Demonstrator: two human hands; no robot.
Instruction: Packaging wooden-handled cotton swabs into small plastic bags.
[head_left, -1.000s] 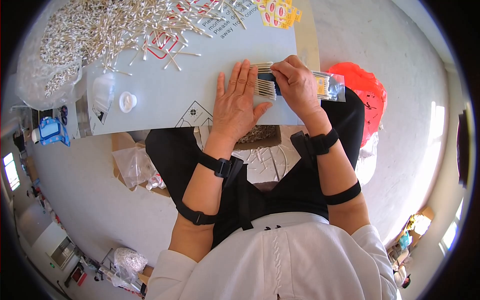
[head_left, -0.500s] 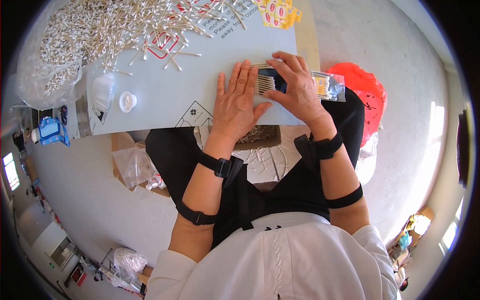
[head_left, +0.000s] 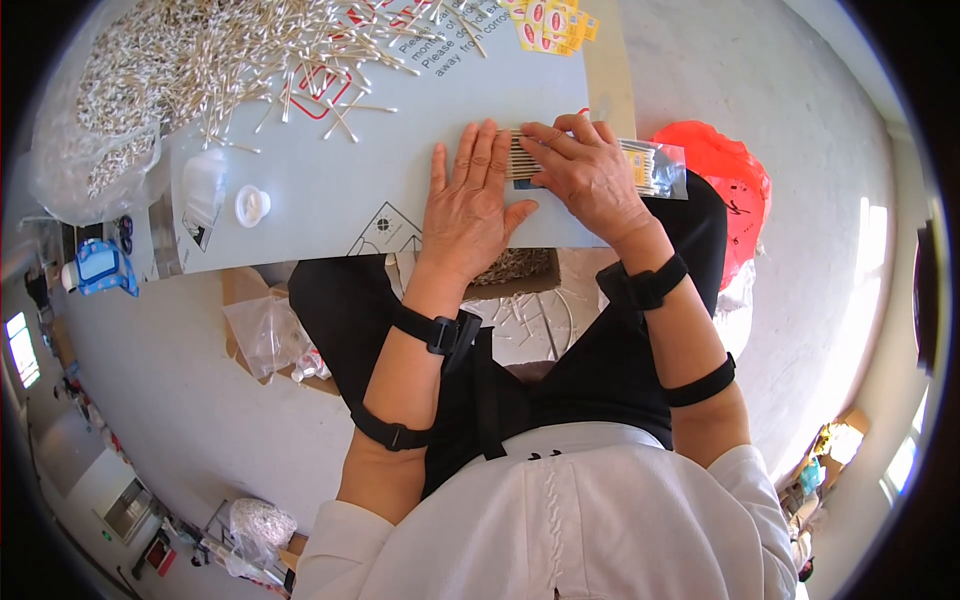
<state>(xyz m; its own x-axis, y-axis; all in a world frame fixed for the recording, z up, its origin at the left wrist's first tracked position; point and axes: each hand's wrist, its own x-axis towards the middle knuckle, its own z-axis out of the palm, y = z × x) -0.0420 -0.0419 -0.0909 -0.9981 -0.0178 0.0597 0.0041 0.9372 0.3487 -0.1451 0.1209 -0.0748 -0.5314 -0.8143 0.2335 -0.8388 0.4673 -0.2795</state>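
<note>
A flat row of cotton swabs lies between my hands near the table's front edge. My left hand rests flat, fingers stretched out, against the swabs' left ends. Over the row bends my right hand, its fingers at the far side and its thumb at the near side. A small dark patch shows beside the thumb; what it belongs to is mostly hidden. From under the right hand a clear plastic packet sticks out to the right, with more swabs and a yellow label in it.
Loose swabs heap at the far left, spilling from a clear bag. Yellow labels lie at the far edge, a small white cup at left. A red bag is right of the table; an open carton sits below.
My right hand has shifted slightly left and its fingers have come down over the swab row, covering most of the dark patch. My left hand stays nearly in place.
</note>
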